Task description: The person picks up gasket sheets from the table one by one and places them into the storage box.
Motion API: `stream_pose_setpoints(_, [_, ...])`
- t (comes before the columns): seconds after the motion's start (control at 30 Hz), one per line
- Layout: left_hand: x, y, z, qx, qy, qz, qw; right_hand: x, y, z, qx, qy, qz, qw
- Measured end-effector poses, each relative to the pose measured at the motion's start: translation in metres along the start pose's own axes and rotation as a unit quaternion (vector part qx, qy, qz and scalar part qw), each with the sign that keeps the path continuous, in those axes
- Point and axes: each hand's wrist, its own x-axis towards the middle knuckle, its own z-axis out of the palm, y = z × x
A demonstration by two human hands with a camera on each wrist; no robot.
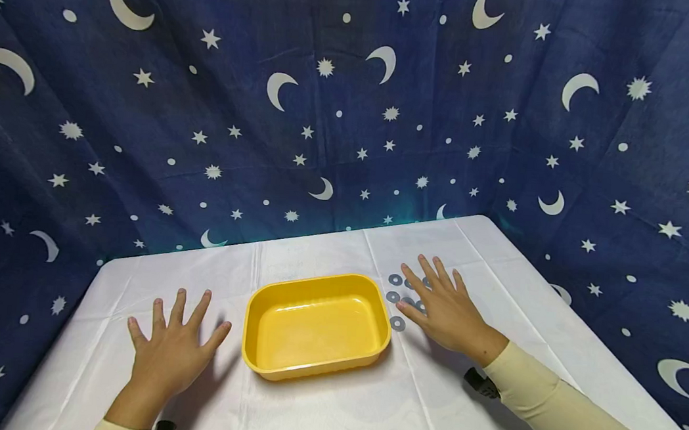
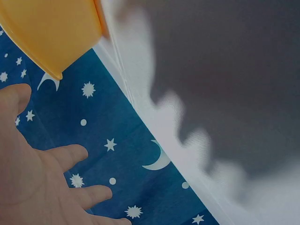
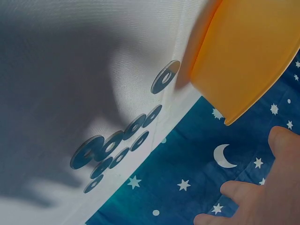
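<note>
A yellow rectangular tub (image 1: 311, 369) with rounded corners sits on the white-covered table, and its inside is bare. To the left of the tub, my left hand (image 1: 170, 359) hovers palm down with fingers spread, holding nothing. My right hand (image 1: 451, 317) is likewise spread over the table to the right of the tub and grips nothing. Under and beside its fingertips lie several flat grey washers (image 1: 398, 323), partly covered by the fingers in the head view. The right wrist view shows the washers (image 3: 165, 77) grouped flat on the cloth, one apart from the others near the tub (image 3: 243, 56).
A white cloth (image 1: 320, 411) covers the table. Dark blue fabric (image 1: 349, 143) with moons and stars hangs behind and along the sides. Black wrist straps (image 1: 481, 382) show under the forearms, and the hands cast shadows on the cloth.
</note>
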Motion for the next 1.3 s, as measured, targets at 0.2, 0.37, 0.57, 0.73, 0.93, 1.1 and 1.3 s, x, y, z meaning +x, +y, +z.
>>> stream_pose_setpoints(0.2, [0.002,0.001,-0.002,0.005,0.004,-0.005,1.0000,0.002,-0.001,-0.003,0.003,0.000,-0.001,1.000])
stream_pose_setpoints(0.37, [0.004,0.003,-0.005,0.002,0.003,-0.006,1.0000,0.004,-0.002,-0.006,0.005,-0.007,0.000,1.000])
stream_pose_setpoints(0.57, [0.006,0.006,-0.009,-0.014,0.035,0.004,0.9993,0.007,-0.005,-0.006,0.022,0.031,-0.017,0.999])
stream_pose_setpoints(0.73, [0.010,0.010,-0.011,-0.093,0.023,0.012,0.9953,0.008,-0.009,-0.001,0.088,0.078,-0.014,0.993])
stream_pose_setpoints(0.93, [0.016,0.015,-0.007,-0.239,-0.056,0.000,0.9693,0.016,-0.009,0.005,0.194,0.069,-0.001,0.979])
stream_pose_setpoints(1.1, [0.016,0.019,0.002,-0.327,-0.097,-0.009,0.9400,0.024,-0.006,0.012,0.276,0.004,0.028,0.961])
stream_pose_setpoints(1.3, [0.019,0.021,0.016,-0.396,-0.134,-0.027,0.9081,0.030,-0.001,0.021,0.327,-0.059,0.056,0.941])
